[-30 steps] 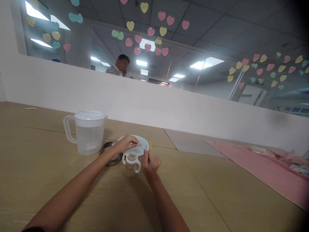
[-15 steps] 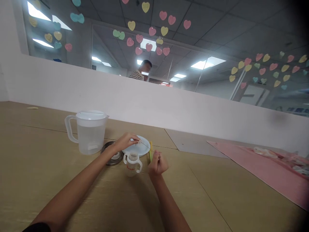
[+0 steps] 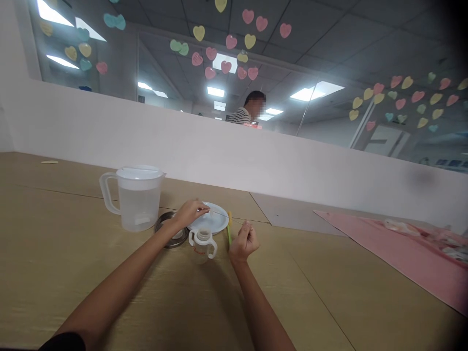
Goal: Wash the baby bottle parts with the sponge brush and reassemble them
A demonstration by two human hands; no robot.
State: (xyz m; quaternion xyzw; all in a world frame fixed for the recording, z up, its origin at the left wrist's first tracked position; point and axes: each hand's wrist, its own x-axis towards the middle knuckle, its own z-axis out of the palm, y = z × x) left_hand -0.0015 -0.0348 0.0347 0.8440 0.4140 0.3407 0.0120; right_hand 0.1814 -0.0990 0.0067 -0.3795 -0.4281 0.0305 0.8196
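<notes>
My left hand (image 3: pixel 192 213) is closed in a pinch over the white plate (image 3: pixel 218 223), on a small pale piece too tiny to identify. From it a thin wire-like stick (image 3: pixel 221 214) runs across to my right hand (image 3: pixel 245 241), whose fingers are closed on its other end. Below the plate stands an uncapped clear baby bottle (image 3: pixel 200 252) with two white side handles and red print. Under my left wrist lies a round metal dish (image 3: pixel 179 241) with something white in it, partly covered. A yellow-green stick-like tool (image 3: pixel 229 228) rests between the plate and my right hand.
A translucent lidded pitcher (image 3: pixel 139 207) holding clear liquid stands at the left. On the right, a pink mat (image 3: pixel 387 253) carries crumpled clear packaging. A low white wall (image 3: pixel 204 146) closes the table's far side; behind its glass is a person in a striped top (image 3: pixel 239 116).
My right hand has moved slightly right and up, and more of the thin stick shows between my hands. The person behind the glass has shifted right.
</notes>
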